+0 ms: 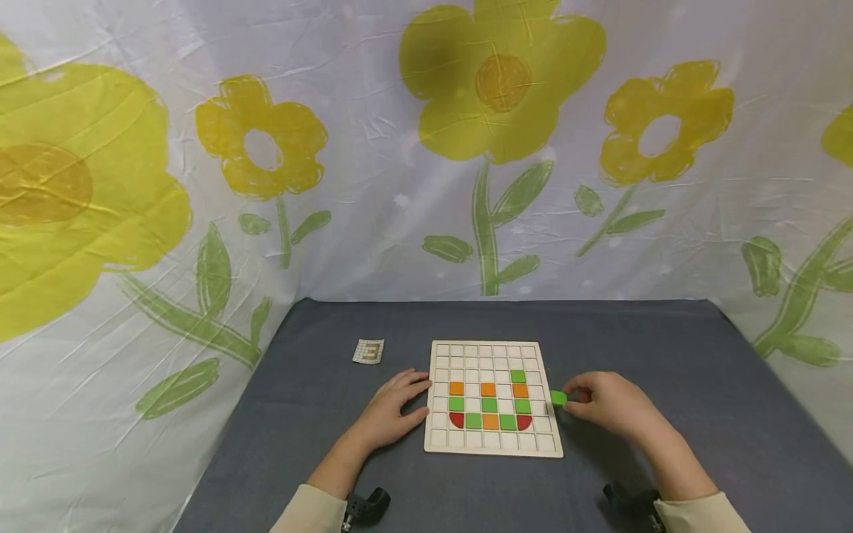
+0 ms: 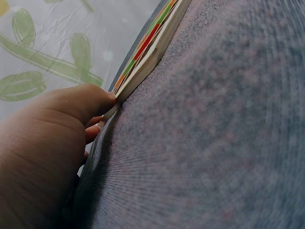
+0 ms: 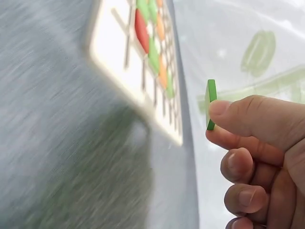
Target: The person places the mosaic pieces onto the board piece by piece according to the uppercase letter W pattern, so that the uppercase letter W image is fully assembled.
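My right hand (image 1: 609, 400) pinches a green square tile (image 3: 211, 105) between thumb and forefinger, just off the right edge of the wooden grid board (image 1: 493, 444). In the right wrist view the tile is held edge-on and its other fingers are curled. My left hand (image 1: 395, 409) rests at the board's left edge, thumb and fingertips touching it, the fingers fairly straight. Several green tiles (image 1: 489, 405), orange tiles (image 1: 488, 389) and two red rounded-corner tiles (image 1: 524, 422) lie in the board's cells. One green tile (image 1: 517, 376) tops the right column.
A small pattern card (image 1: 369, 352) with a letter-like shape lies left of the board on the dark grey cloth-covered table (image 1: 320, 318). Behind the table hangs a white curtain (image 1: 373, 185) printed with yellow flowers. Each wrist wears a black device (image 1: 368, 506).
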Demonstrator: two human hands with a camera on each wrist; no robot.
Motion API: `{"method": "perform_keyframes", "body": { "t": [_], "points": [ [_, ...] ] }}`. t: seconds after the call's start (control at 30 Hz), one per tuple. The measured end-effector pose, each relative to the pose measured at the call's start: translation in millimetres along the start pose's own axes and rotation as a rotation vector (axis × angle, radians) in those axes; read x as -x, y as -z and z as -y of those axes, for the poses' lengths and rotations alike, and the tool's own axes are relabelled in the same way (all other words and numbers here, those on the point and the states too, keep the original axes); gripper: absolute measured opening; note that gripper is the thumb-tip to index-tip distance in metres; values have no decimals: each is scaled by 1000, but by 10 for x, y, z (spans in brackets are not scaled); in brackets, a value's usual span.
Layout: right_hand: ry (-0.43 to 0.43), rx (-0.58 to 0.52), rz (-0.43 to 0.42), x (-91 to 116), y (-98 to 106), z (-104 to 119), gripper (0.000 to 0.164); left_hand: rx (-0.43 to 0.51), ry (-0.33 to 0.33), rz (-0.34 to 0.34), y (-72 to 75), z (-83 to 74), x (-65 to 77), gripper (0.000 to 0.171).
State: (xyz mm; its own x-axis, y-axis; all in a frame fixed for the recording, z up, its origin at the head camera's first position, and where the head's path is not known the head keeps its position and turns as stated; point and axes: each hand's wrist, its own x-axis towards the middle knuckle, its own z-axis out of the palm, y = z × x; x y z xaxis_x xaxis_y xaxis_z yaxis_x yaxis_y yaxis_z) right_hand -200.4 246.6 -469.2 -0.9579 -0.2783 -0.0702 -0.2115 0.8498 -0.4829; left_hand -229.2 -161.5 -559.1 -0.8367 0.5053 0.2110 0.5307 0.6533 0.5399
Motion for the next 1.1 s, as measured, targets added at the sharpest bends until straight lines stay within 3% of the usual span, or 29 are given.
{"method": "perform_keyframes", "body": {
  "t": [0.23, 0.53, 0.73, 1.1],
  "points": [
    [88, 39, -3, -222, 25, 332, 18, -9, -2, 5, -8, 3, 7, 52],
    [120, 31, 43, -512, -26, 711, 20, -17, -40, -35, -22, 24, 1, 50],
    [173, 73, 88, -687, -86, 947, 18, -16, -25, -19, -18, 6, -4, 50],
    [164, 118, 165, -1083, -347, 1194, 18, -11, -10, -13, -6, 2, 1, 49]
  ]
}}
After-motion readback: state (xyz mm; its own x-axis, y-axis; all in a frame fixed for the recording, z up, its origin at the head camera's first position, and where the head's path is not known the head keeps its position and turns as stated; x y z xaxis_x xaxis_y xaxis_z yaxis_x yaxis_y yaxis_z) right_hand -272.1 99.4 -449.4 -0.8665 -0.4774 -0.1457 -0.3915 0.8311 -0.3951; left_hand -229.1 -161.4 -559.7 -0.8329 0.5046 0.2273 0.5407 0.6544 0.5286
